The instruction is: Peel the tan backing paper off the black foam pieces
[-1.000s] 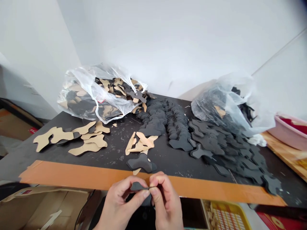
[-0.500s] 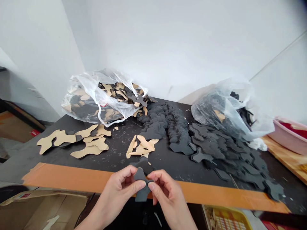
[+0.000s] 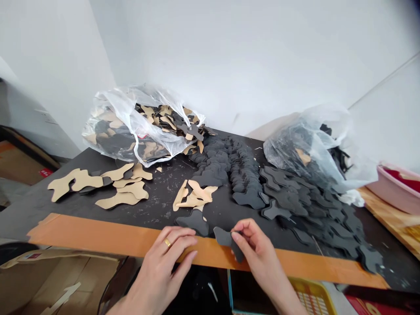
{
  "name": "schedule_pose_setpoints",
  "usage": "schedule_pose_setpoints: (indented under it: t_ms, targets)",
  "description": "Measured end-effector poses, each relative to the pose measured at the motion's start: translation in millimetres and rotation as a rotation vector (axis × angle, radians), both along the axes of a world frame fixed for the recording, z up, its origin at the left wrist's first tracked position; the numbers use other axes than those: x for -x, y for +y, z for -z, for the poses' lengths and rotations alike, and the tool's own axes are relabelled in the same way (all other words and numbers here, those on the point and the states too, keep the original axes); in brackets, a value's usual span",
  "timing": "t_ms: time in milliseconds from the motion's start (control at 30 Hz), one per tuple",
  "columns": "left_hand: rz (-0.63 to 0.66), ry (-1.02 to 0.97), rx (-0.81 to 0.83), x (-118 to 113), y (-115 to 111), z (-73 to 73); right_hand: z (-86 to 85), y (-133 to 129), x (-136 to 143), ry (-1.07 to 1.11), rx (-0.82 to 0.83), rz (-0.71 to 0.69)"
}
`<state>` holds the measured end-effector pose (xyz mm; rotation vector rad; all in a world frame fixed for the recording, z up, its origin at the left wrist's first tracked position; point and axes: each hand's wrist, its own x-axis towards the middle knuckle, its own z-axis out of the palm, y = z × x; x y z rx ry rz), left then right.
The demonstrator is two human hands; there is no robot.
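Note:
A dark grey foam cut-out [image 3: 223, 236] with wavy edges is pinched between the thumb and fingers of my right hand [image 3: 251, 243], above the table's front edge. My left hand [image 3: 172, 249], with a ring on one finger, holds nothing; its fingers are loosely stretched out. Its fingertips are beside another dark grey cut-out [image 3: 195, 222] on the table; whether they touch it I cannot tell. Just behind that lie crumpled tan backing strips [image 3: 197, 197]. Farther back, overlapping rows of dark cut-outs [image 3: 246, 183] stretch away from me.
Tan-faced cut-outs [image 3: 123, 197] lie at the left. A plastic bag [image 3: 121, 127] of tan and dark pieces stands behind them. Loose dark cut-outs [image 3: 295, 201], another bag [image 3: 285, 140] and a pink basin [image 3: 393, 188] are at right. Below are a cardboard box [image 3: 65, 284] and yellow basket [image 3: 315, 297].
My hands have moved apart. The left has let go of the foam cut-out and gone left; the right has carried it to the right.

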<state>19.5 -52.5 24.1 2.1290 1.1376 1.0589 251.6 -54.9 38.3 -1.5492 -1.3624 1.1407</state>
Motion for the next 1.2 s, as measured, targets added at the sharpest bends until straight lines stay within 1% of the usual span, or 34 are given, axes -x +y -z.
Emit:
schedule_pose_setpoints:
  t_ms: [67, 167, 300, 400, 467, 533, 600, 667, 733, 767, 833, 1033, 1200]
  targets:
    - [0.03, 0.098, -0.145, 1, 5, -0.3, 0.8, 8, -8, -0.063, -0.01, -0.034]
    - [0.063, 0.219, -0.232, -4, 12, -0.6, 1.0, 18, -10, -0.104, -0.015, -0.073]
    - [0.066, 0.291, -0.257, -11, 18, 1.3, 3.4, 26, -7, -0.117, -0.013, -0.074]
    - [0.057, 0.292, -0.257, -11, 19, 3.0, 3.4, 27, -8, -0.128, -0.019, -0.081]
    - [0.052, 0.284, -0.25, -11, 19, 3.3, 0.7, 26, -10, -0.155, -0.051, -0.083]
    - [0.056, 0.28, -0.235, -11, 19, 2.9, -3.6, 25, -12, -0.234, -0.163, -0.092]
    - [0.063, 0.277, -0.217, -11, 20, 2.2, -8.0, 24, -15, -0.367, -0.388, -0.169]
    - [0.066, 0.262, -0.206, -11, 20, 1.6, -10.8, 25, -18, -0.525, -0.661, -0.329]
    - [0.063, 0.242, -0.198, -12, 20, 1.2, -11.7, 26, -20, -0.664, -0.845, -0.512]
    - [0.062, 0.236, -0.194, -12, 20, 1.1, -11.6, 27, -21, -0.721, -0.888, -0.579]
    - [0.06, 0.235, -0.185, -13, 20, 0.9, -11.1, 28, -22, -0.798, -0.914, -0.655]
    - [0.057, 0.301, -0.199, -14, 20, 1.2, -11.4, 33, -26, -0.888, -1.004, -0.697]
    - [0.069, 0.389, -0.202, -14, 19, 4.4, -8.8, 37, -31, -0.907, -1.022, -0.854]
